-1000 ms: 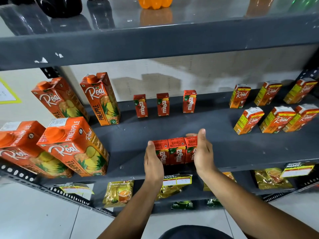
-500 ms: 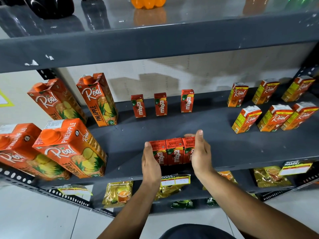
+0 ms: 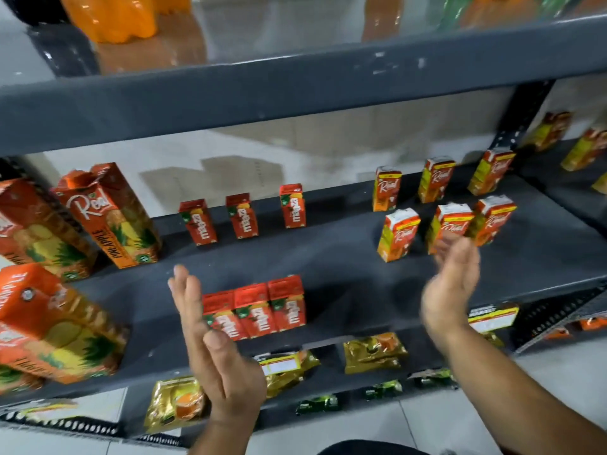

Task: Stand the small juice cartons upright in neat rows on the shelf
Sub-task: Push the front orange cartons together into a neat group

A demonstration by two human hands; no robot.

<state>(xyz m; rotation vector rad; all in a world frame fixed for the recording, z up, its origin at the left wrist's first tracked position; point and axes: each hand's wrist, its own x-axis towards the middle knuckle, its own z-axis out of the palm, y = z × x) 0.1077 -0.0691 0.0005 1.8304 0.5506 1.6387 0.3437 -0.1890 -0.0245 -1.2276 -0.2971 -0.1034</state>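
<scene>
While my left hand (image 3: 213,349) stood edge-on just in front of the shelf (image 3: 345,267), its fingers (image 3: 185,290) were straight, held close together and holding nothing, their tips at the left end of the front row of three small red maaza cartons (image 3: 254,308); whether they touched the first carton I could not tell. Those three cartons stood upright, side against side, near the front edge of the shelf. My right hand (image 3: 451,287) was raised well to the right of that row, palm turned inward, fingers (image 3: 453,247) loosely spread and empty, blurred at the tips. Below the shelf, gold packets (image 3: 374,351) lay on a lower level, and a price label (image 3: 492,316) hung at the edge beside my right wrist.

Just past my right fingers stood a front row of three small Real cartons (image 3: 448,226), spaced apart, with three more Real cartons (image 3: 438,180) behind them. Farther back in the middle, a back row of three maaza cartons (image 3: 244,216) stood upright with gaps between them. At the left, large pineapple cartons (image 3: 108,215) stood in two rows, all looking tilted. Above everything ran the upper shelf (image 3: 295,90), with orange bottles (image 3: 115,14) on it.
</scene>
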